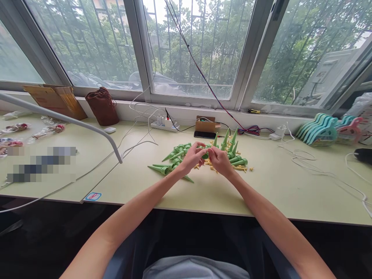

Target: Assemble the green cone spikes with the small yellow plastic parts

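My left hand (192, 157) and my right hand (219, 160) meet over the pale green desk (203, 193), both pinching one green cone-shaped plastic spike (205, 154) between their fingertips. To the left lies a heap of green spikes (174, 155) on their sides. Behind my right hand, several green spikes (229, 141) stand with points up. Small yellow plastic pieces (242, 168) are scattered under and to the right of my right hand.
A black phone (205, 134) and a cardboard box (205, 124) lie behind the pile. A white power strip (164, 124), loose white cables (302, 157), a brown pouch (101, 106), and teal hangers (318, 130) line the back. A white lamp arm (87, 128) crosses the left.
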Demonstrator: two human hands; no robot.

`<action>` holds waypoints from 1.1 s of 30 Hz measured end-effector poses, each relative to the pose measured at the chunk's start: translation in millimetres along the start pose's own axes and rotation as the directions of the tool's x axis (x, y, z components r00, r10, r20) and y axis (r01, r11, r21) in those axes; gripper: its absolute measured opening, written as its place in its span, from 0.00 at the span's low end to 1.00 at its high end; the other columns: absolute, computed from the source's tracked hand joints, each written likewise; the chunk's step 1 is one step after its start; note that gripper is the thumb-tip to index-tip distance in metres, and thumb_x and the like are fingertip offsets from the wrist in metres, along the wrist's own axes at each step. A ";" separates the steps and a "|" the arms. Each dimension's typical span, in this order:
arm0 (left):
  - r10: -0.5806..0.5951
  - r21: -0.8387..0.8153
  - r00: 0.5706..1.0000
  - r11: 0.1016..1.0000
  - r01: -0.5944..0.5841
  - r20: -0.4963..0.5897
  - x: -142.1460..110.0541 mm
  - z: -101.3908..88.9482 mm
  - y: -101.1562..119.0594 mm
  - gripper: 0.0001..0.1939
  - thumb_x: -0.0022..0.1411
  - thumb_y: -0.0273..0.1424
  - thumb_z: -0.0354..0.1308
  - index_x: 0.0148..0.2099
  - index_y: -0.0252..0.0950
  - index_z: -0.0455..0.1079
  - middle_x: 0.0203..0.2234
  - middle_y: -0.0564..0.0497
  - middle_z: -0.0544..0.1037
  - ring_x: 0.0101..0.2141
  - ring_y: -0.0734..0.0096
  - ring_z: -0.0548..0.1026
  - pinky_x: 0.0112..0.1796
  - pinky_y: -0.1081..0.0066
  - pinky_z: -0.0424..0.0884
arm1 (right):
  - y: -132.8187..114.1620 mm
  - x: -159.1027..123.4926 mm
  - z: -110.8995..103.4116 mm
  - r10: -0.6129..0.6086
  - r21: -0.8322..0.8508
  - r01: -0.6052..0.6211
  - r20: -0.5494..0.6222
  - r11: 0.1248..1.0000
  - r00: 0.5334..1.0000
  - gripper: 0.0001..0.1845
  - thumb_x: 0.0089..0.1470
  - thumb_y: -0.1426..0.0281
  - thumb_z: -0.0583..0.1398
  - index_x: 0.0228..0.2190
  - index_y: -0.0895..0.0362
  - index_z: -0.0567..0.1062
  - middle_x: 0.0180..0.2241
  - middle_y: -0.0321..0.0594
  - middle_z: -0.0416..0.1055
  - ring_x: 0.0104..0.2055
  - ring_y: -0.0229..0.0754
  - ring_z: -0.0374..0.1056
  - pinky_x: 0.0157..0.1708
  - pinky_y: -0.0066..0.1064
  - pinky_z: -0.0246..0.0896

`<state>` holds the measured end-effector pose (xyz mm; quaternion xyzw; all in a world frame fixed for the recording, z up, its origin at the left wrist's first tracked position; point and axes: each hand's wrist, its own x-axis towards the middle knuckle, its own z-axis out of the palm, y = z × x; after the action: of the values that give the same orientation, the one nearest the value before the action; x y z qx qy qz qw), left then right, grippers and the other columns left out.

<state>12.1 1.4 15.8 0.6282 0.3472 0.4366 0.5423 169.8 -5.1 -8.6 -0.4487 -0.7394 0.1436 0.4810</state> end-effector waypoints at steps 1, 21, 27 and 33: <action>0.016 0.019 1.000 1.000 -0.016 0.006 -0.7 -0.2 0.3 0.17 0.61 0.42 0.58 0.46 0.39 0.61 0.28 0.55 0.70 0.16 0.82 0.67 0.18 0.77 0.62 | 0.4 0.0 0.1 0.001 -0.002 -0.001 -0.001 1.000 1.000 0.23 0.64 0.53 0.47 0.24 0.55 0.61 0.19 0.32 0.60 0.21 0.35 0.54 0.24 0.28 0.48; 0.266 0.221 0.959 0.934 -0.281 0.099 -1.7 1.4 -6.6 0.26 0.61 0.40 0.58 0.57 0.43 0.52 0.40 0.51 0.69 0.18 0.87 0.66 0.17 0.81 0.62 | 1.0 3.4 -0.5 0.094 0.025 -0.093 -0.049 0.995 0.994 0.28 0.63 0.50 0.46 0.18 0.55 0.59 0.15 0.33 0.58 0.19 0.35 0.53 0.22 0.29 0.46; 0.309 0.329 0.949 0.891 -0.314 0.069 -2.2 2.1 -6.1 0.29 0.60 0.37 0.59 0.59 0.42 0.51 0.41 0.50 0.71 0.17 0.89 0.62 0.18 0.82 0.59 | -0.3 3.4 -0.3 0.153 0.089 -0.149 -0.045 0.985 0.987 0.29 0.63 0.51 0.47 0.16 0.55 0.58 0.13 0.33 0.56 0.17 0.35 0.52 0.20 0.29 0.45; 0.322 0.417 0.943 0.847 -0.329 0.090 -2.0 2.0 -4.8 0.23 0.59 0.36 0.59 0.55 0.39 0.59 0.44 0.48 0.73 0.16 0.89 0.60 0.19 0.80 0.60 | 2.4 4.4 0.6 0.201 0.131 -0.194 -0.046 0.972 0.978 0.29 0.61 0.51 0.49 0.14 0.54 0.57 0.11 0.33 0.56 0.16 0.35 0.52 0.18 0.29 0.45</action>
<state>13.4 -0.4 10.6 0.7846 0.3181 0.4303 0.3130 170.0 0.0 -7.9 -0.4930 -0.6661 0.2236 0.5131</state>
